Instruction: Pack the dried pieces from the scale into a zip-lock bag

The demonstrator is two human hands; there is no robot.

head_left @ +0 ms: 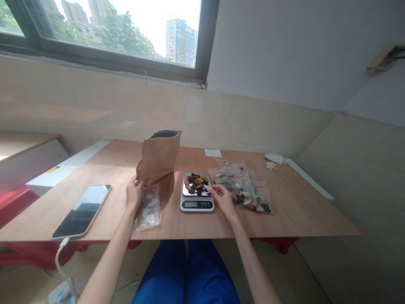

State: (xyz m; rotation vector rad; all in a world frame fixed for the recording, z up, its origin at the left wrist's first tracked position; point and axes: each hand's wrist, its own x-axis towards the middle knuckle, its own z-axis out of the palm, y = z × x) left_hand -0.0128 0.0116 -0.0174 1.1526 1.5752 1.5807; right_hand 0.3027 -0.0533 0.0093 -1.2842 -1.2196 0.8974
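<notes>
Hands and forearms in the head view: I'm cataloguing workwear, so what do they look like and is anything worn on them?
The left hand and right hand are bare, without gloves. No sleeve shows on either slender forearm, nor any watch. Rings are too small to tell.

Indoor weighing area, indicated by a brown wood-surfaced table, a white-and-silver digital scale and a grey-framed glass window.

Daylight enters through the window, partly washed out; the paper bag shadows the table; wide-angle distortion stretches the edges.
</notes>
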